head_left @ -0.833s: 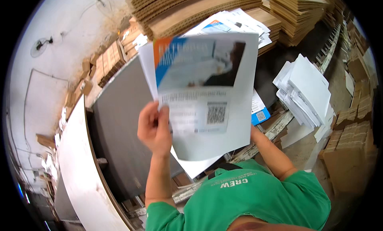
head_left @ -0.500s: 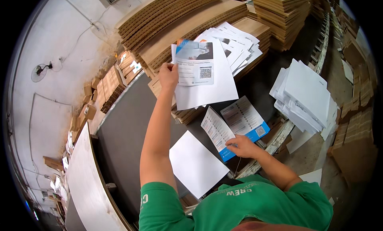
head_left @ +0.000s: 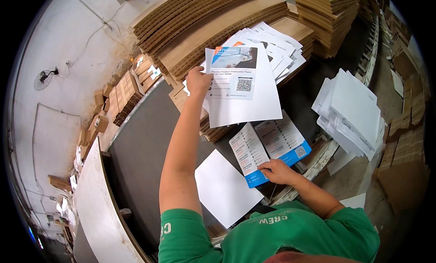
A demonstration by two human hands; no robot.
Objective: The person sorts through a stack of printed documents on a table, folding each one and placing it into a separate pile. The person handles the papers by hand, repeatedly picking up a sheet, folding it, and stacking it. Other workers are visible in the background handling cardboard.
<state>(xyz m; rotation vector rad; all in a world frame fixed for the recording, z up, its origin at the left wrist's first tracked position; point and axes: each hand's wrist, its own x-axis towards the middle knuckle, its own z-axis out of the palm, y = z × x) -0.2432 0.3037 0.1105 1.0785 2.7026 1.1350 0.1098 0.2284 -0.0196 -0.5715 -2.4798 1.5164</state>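
Observation:
My left hand grips the left edge of a leaflet with a picture on top and a square code below. That leaflet lies over a white sheet, above a loose spread of more white papers. My right hand pinches the lower part of an opened folded leaflet with blue bottom bands. Its two panels stand spread apart, the code showing on the right one. Below it and to the left, a blank white sheet lies on the dark surface.
Stacked wooden panels fill the far side, with another pile at far right. A thick stack of white booklets sits to the right. Flat cartons stand beyond it. A pale curved board is at lower left.
My left hand has shifted slightly right and away from me with the leaflet. The folded leaflet in my right hand has opened wider and turned flatter.

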